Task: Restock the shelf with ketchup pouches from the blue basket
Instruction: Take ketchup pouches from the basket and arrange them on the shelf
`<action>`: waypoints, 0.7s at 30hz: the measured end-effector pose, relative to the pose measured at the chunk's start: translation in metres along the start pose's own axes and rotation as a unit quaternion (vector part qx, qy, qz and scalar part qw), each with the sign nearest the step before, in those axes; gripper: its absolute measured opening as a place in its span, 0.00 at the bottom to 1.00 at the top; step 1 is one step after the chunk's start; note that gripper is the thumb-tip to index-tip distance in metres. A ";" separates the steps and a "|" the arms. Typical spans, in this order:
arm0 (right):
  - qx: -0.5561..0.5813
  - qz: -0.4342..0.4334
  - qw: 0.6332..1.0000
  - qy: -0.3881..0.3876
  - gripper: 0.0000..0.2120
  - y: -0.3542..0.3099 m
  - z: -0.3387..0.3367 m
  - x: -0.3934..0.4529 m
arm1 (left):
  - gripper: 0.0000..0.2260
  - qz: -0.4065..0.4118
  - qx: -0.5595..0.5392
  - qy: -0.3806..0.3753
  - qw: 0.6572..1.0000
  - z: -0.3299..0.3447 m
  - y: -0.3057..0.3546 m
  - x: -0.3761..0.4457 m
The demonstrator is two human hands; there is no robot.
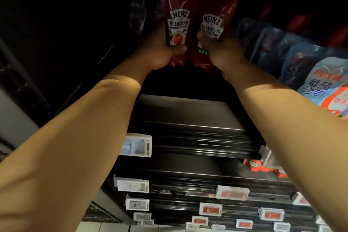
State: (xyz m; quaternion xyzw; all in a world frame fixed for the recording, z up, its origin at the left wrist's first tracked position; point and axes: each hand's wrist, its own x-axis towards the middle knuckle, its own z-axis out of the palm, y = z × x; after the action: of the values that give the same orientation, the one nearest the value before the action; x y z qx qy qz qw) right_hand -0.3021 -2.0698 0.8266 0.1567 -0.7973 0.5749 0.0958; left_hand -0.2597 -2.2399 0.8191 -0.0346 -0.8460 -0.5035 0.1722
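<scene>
Two red Heinz ketchup pouches stand side by side deep in a dark shelf bay. My left hand [160, 51] grips the lower part of the left pouch [178, 15], thumb across its front. My right hand [218, 51] is closed on the bottom of the right pouch [214, 11], partly covering its label. Both arms reach up and forward over the black shelf [188, 117]. The blue basket is not in view.
A row of light blue sauce pouches [308, 73] leans on the same shelf to the right. Another dark pouch [138, 15] hangs faintly at the left. Lower shelf edges carry white and red price tags [138, 147], and red packs [263, 167] lie below right.
</scene>
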 end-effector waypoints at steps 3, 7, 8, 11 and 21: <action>0.005 -0.004 1.000 -0.011 0.17 0.000 0.005 0.008 | 0.29 0.006 -0.005 0.028 1.000 0.001 -0.004 0.001; 0.012 -0.033 0.999 0.000 0.20 0.011 0.011 0.008 | 0.29 0.001 0.002 0.065 0.998 0.001 -0.007 0.003; 0.023 -0.037 0.999 0.003 0.22 0.014 0.012 0.008 | 0.29 0.002 0.003 0.070 0.998 0.001 -0.007 0.004; 0.035 -0.037 0.998 0.026 0.24 0.021 0.016 0.012 | 0.30 0.004 0.012 0.088 0.996 0.003 -0.006 0.004; -0.090 -0.029 0.989 0.116 0.24 0.028 0.014 0.025 | 0.31 -0.002 0.021 0.134 0.991 0.004 -0.011 0.009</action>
State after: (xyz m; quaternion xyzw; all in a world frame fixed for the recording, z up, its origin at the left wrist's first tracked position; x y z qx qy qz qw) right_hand -0.3353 -2.0779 0.8057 0.1031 -0.8243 0.5122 0.2180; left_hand -0.2714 -2.2433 0.8108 0.0385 -0.8256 -0.4859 0.2841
